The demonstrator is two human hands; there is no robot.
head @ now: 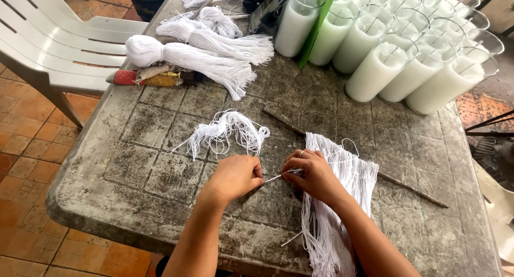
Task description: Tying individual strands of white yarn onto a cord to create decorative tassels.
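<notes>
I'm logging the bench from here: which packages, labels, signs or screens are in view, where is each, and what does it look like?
Dark flat rectangular device or pack: table's far edge, left of the candle glasses, propped at a slant, with a pale printed face; too blurred to tell which it is.
Green card strip: upright between the front candle glasses, narrow, plain bright green.
No signs; none near the left hand or right hand.

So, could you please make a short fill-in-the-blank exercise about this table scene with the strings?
1. The left hand and the right hand pull one white ____ taut between them.
2. The glass candles stand at the table's far ____ corner.
3. A thin dark stick lies across the hanging white strings, which drape over the table's ____ edge.
4. Beside the table stands a white plastic ____.

Missing words: string; right; near; chair
</notes>
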